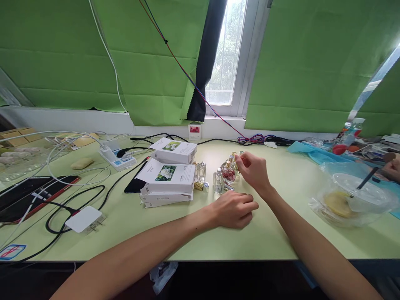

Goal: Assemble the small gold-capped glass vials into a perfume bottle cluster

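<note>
My left hand (236, 209) rests on the pale green table, its fingers curled and nothing plainly visible in them. Behind it stands a clear glass bottle (218, 181), with a round bottle with red contents (228, 172) beside it. My right hand (253, 168) is at the right side of the bottle group, thumb and fingertips pinched near a gold-topped bottle; what they hold is hidden. Left of the hands, white boxes with flower pictures (170, 177) lie stacked, and more small glass bottles (200, 171) stand at their right edge.
A white power strip (116, 158), a charger (85, 219), cables and a phone (18, 200) cover the left side. At right are a bagged cup with a straw (350, 196), blue plastic (315, 152) and another person's hand (392, 167) at the edge.
</note>
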Motion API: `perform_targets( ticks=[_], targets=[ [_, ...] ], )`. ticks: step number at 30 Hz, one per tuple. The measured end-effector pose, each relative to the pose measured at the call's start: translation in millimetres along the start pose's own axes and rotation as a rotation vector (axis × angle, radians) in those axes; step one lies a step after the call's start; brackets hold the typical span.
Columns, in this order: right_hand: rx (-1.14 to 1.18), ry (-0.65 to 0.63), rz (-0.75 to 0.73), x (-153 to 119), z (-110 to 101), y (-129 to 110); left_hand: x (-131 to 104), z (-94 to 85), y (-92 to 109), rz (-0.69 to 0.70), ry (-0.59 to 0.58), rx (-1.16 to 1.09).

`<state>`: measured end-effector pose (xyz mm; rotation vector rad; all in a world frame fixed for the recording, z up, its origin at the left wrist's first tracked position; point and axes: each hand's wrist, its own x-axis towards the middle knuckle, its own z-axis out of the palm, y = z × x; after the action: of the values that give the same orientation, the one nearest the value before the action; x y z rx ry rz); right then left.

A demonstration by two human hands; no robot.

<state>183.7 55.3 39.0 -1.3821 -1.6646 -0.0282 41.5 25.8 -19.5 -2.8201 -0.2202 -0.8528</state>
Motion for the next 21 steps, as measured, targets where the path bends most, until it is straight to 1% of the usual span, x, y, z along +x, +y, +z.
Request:
perform_targets(
  ticks=[3, 5, 10, 16, 21],
  targets=[
    [0.128, 0.06, -0.022, -3, 1, -3, 1, 0.3, 0, -0.004, 0.004, -0.009],
    [0.2, 0.077, -0.028, -4, 2, -5, 1, 0.4, 0, -0.006, 0.012, -0.022],
    [0.326, 0.059, -0.043, -5, 5, -2, 2, 0.6, 0, -0.007, 0.03, -0.043],
    [0.435, 0.055, -0.047, -8, 11, -1, 2, -0.3, 1, -0.019, 0.006, -0.04],
    [0.455, 0.126, -0.081, -7, 10, -2, 2, -0.7, 1, -0.013, 0.003, -0.039]
  ],
)
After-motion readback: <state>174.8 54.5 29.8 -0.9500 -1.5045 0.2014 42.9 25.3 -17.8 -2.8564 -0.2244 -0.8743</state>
